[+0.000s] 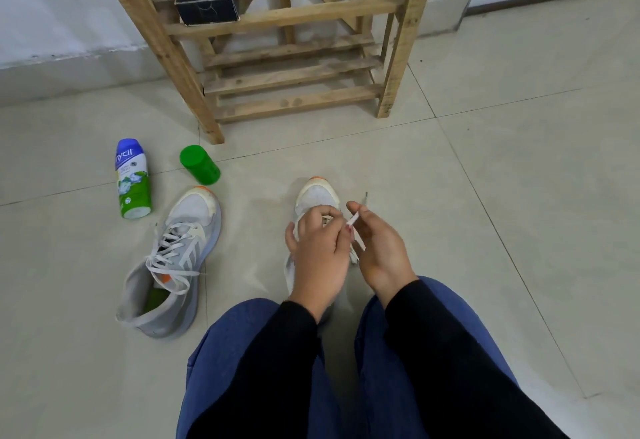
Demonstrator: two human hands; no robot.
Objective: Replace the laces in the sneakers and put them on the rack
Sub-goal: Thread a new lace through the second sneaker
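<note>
The sneaker (317, 196) stands on the floor between the knees, toe toward the rack (287, 40). The left hand (318, 248) grips its upper with curled fingers, and the right hand (381, 251) pinches the white lace (353, 220) just beside it. A second, laced sneaker (173, 258) lies to the left, near a bottle (133, 179) and a green cap (200, 165).

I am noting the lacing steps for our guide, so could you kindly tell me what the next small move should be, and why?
Probably thread the lace end into the next eyelet: the right hand pinches it just above the sneaker in front, whose upper the left hand grips, while the other sneaker already looks laced.
</note>
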